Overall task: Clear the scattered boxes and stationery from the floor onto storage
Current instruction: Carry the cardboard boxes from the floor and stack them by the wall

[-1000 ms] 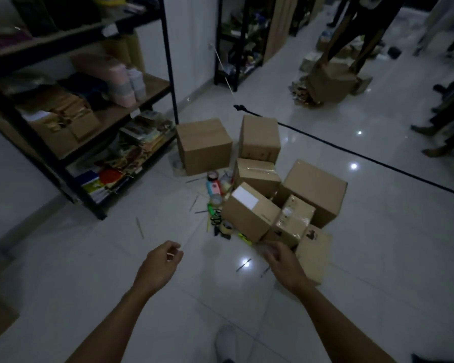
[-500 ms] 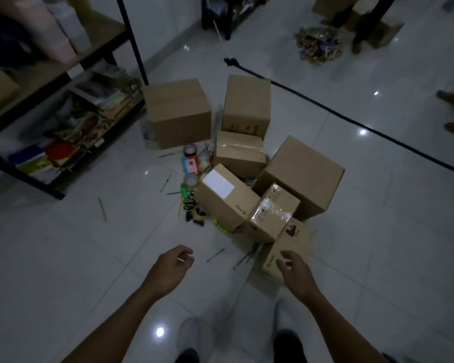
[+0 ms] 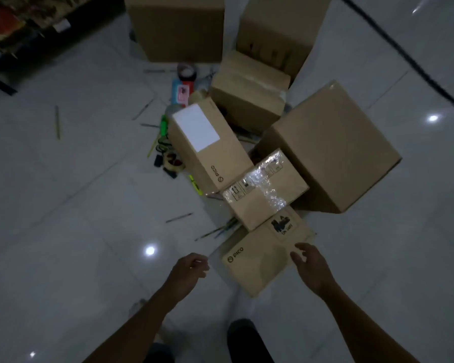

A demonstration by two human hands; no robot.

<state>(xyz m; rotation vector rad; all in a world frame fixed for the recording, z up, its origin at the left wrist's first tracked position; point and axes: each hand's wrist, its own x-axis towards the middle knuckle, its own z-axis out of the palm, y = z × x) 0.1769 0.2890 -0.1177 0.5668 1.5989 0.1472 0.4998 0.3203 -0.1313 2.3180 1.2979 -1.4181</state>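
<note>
Left hand (image 3: 188, 268): extended forward and down from a bare forearm, held above the tiled floor (image 3: 63, 231) just left of the nearest box. Fingers are loosely curled toward the palm; whether anything small is held between them cannot be told.

Right hand (image 3: 311, 268): extended over the right portion of the flat PICO box (image 3: 257, 260). Fingers are spread and relaxed, nothing gripped; contact with the box top cannot be confirmed.

Flat PICO box: lying on the floor, nearest the person, its far edge tucked under the taped box (image 3: 265, 188), which is wrapped in shiny clear tape.

White-label box (image 3: 207, 145): tilted, touching the taped box at its lower corner.

Large box (image 3: 330, 145): standing at the right, against the taped box. A medium box (image 3: 247, 93) lies behind, with two further boxes (image 3: 178, 27) at the top of view.

Stationery (image 3: 168, 153): tape rolls, a green marker and small items are clustered left of the white-label box; pencils (image 3: 57, 121) are scattered over the floor.

Shelf (image 3: 8, 27): partly seen at upper left.
</note>
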